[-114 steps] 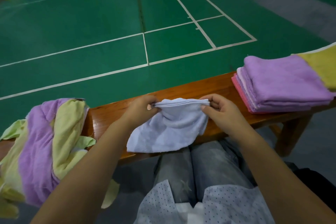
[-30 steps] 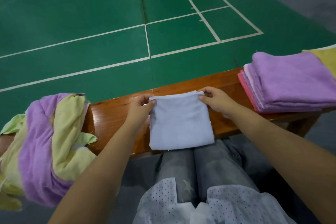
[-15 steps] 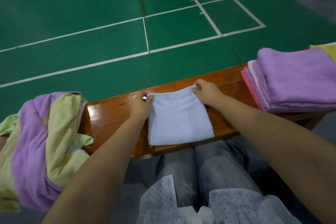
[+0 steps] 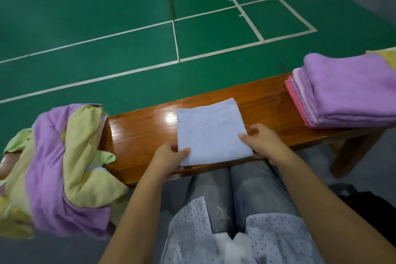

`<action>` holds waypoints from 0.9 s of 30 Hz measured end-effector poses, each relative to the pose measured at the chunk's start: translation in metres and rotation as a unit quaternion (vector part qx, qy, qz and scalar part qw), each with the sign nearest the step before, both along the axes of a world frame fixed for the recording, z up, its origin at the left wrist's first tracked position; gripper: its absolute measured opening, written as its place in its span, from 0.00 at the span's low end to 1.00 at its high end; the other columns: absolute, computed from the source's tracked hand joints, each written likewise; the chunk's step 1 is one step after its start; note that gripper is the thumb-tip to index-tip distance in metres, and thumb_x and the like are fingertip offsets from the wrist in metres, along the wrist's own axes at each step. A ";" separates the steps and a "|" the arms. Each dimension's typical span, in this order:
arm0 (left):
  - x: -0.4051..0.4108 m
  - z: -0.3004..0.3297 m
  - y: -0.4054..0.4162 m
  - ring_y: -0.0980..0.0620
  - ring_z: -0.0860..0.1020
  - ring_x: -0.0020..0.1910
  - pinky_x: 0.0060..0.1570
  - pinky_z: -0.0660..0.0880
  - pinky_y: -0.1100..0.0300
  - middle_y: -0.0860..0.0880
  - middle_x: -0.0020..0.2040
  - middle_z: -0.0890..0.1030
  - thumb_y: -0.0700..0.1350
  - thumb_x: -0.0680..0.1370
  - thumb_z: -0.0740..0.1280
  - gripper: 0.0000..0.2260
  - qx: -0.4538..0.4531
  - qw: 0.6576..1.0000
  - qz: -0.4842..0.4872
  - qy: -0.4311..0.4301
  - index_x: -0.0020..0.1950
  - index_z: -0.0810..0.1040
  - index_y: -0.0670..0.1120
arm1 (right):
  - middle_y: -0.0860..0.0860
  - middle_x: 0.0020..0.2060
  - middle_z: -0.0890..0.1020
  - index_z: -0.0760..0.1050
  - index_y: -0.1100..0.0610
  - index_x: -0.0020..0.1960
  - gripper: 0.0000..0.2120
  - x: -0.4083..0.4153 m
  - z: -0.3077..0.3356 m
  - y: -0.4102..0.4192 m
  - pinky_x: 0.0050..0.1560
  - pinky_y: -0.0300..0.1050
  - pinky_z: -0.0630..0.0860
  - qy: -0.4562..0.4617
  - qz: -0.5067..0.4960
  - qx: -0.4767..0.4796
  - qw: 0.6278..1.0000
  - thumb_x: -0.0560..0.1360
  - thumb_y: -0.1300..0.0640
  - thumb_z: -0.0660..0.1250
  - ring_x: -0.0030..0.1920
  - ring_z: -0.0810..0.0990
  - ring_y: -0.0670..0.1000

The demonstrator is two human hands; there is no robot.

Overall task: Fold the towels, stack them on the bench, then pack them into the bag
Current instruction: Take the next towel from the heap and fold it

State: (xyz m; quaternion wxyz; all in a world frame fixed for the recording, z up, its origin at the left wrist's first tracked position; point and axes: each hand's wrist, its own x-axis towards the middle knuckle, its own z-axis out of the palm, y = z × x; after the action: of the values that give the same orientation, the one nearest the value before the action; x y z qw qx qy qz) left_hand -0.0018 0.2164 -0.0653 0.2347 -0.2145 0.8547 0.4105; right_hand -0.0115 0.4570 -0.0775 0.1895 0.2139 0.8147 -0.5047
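While the wooden desk [image 4: 263,100] runs across the view from 9 to 3 o'clock, its glossy orange-brown top catches a bright glare patch just left of the pale blue towel [image 4: 211,130], which lies flat near the centre, folded into a rough rectangle with its near edge at the desk's front lip. The left hand [image 4: 169,157] pinches the towel's near left corner, thumb on top and fingers curled beneath. The right hand [image 4: 262,142] grips the near right corner the same way, thumb pressed on the cloth. At 3 o'clock a stack of folded towels [image 4: 345,92] sits on the desk, a purple one on top, with pink and pale layers showing at its left edge; a yellow towel [image 4: 389,58] peeks from behind it at the frame edge. At 9 o'clock a heap of unfolded towels [image 4: 62,167], purple and pale yellow-green, drapes over the desk's left end. Beyond the desk, toward 12 o'clock, spreads a green court floor [image 4: 96,17] marked with white lines, with a grey strip at the upper right. At 6 o'clock the person's grey trousers and dotted shirt fill the foreground, and a dark object lies at the lower right.
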 end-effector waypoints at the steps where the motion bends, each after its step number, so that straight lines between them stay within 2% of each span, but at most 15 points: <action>1: 0.001 0.000 -0.001 0.51 0.77 0.45 0.43 0.80 0.58 0.49 0.54 0.75 0.50 0.78 0.67 0.20 0.008 1.000 0.003 0.000 0.66 0.71 0.43 | 0.56 0.60 0.74 0.66 0.58 0.68 0.25 0.003 -0.001 -0.001 0.50 0.53 0.81 -0.006 0.010 -0.001 1.000 0.75 0.52 0.68 0.56 0.77 0.56; 4: 0.006 0.002 -0.006 0.53 0.76 0.38 0.32 0.72 0.63 0.47 0.47 0.79 0.50 0.78 0.67 0.17 0.034 0.999 0.006 0.003 0.62 0.75 0.41 | 0.57 0.55 0.77 0.70 0.60 0.63 0.21 0.009 0.000 0.000 0.49 0.53 0.81 -0.001 0.034 0.011 0.999 0.74 0.56 0.70 0.52 0.79 0.56; 6: 0.011 0.004 -0.008 0.54 0.74 0.33 0.28 0.70 0.65 0.47 0.42 0.79 0.49 0.78 0.68 0.14 0.068 0.998 0.019 -0.006 0.58 0.77 0.41 | 0.57 0.51 0.79 0.72 0.61 0.60 0.19 0.012 -0.001 0.004 0.50 0.55 0.80 -0.004 0.042 0.012 0.999 0.72 0.56 0.72 0.50 0.80 0.56; 8: 0.018 0.004 -0.010 0.55 0.75 0.31 0.26 0.70 0.68 0.47 0.41 0.80 0.49 0.77 0.68 0.12 0.074 0.997 0.012 -0.019 0.56 0.77 0.42 | 0.56 0.48 0.80 0.73 0.59 0.55 0.15 0.018 -0.003 0.008 0.48 0.52 0.80 -0.012 0.058 0.029 0.998 0.72 0.56 0.72 0.47 0.81 0.55; 10: 0.022 0.003 -0.014 0.55 0.78 0.36 0.30 0.73 0.65 0.49 0.44 0.81 0.50 0.77 0.69 0.12 0.045 0.998 -0.033 -0.034 0.55 0.76 0.44 | 0.54 0.45 0.81 0.74 0.58 0.53 0.11 0.026 -0.007 0.012 0.42 0.46 0.78 -0.020 0.075 0.045 0.996 0.73 0.55 0.71 0.44 0.81 0.53; 12: 0.021 0.001 -0.017 0.52 0.80 0.43 0.41 0.79 0.60 0.48 0.48 0.81 0.51 0.76 0.69 0.13 0.018 0.997 -0.061 -0.041 0.55 0.75 0.45 | 0.53 0.43 0.82 0.75 0.57 0.51 0.09 0.032 -0.009 0.018 0.40 0.44 0.78 -0.026 0.080 0.048 0.995 0.74 0.55 0.69 0.43 0.82 0.51; 15: 0.010 0.002 -0.018 0.51 0.79 0.50 0.50 0.79 0.55 0.47 0.56 0.80 0.51 0.76 0.69 0.18 -0.001 0.999 -0.033 -0.015 0.62 0.74 0.44 | 0.53 0.45 0.82 0.75 0.55 0.51 0.08 0.031 -0.008 0.024 0.51 0.51 0.80 -0.036 0.082 0.060 0.994 0.76 0.52 0.67 0.46 0.81 0.52; 17: 0.000 0.005 -0.014 0.49 0.78 0.53 0.55 0.77 0.52 0.46 0.60 0.78 0.52 0.76 0.69 0.24 -0.030 0.999 -0.007 0.008 0.68 0.71 0.43 | 0.52 0.47 0.81 0.74 0.55 0.53 0.10 0.027 -0.004 0.024 0.52 0.53 0.80 -0.045 0.091 0.057 0.993 0.77 0.50 0.66 0.46 0.81 0.52; 19: -0.009 0.008 -0.008 0.48 0.77 0.53 0.54 0.77 0.51 0.45 0.60 0.77 0.52 0.77 0.68 0.23 -0.014 0.999 0.027 0.009 0.67 0.71 0.41 | 0.52 0.48 0.80 0.73 0.55 0.57 0.13 0.024 0.001 0.023 0.52 0.51 0.80 -0.057 0.104 0.053 0.991 0.77 0.49 0.65 0.47 0.81 0.51; 23: -0.018 0.009 0.002 0.48 0.77 0.44 0.50 0.77 0.50 0.45 0.52 0.78 0.50 0.77 0.68 0.12 0.040 0.997 0.060 -0.015 0.51 0.74 0.42 | 0.53 0.51 0.79 0.71 0.56 0.61 0.17 0.019 0.009 0.021 0.51 0.48 0.80 -0.087 0.140 0.064 0.984 0.77 0.48 0.64 0.48 0.81 0.51; 27: -0.024 0.011 0.002 0.47 0.77 0.45 0.49 0.77 0.50 0.44 0.50 0.78 0.49 0.76 0.70 0.15 0.070 0.994 0.074 -0.031 0.54 0.73 0.39 | 0.53 0.47 0.79 0.71 0.58 0.59 0.16 0.015 0.015 0.015 0.39 0.40 0.78 -0.098 0.168 0.037 0.980 0.78 0.48 0.63 0.43 0.80 0.49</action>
State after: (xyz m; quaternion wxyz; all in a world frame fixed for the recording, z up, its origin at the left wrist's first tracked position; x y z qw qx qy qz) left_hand -0.0254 0.2187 -0.0545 0.2443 -0.2732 0.7977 0.4790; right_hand 0.0032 0.4723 -0.0625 0.3423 0.1296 0.8344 -0.4122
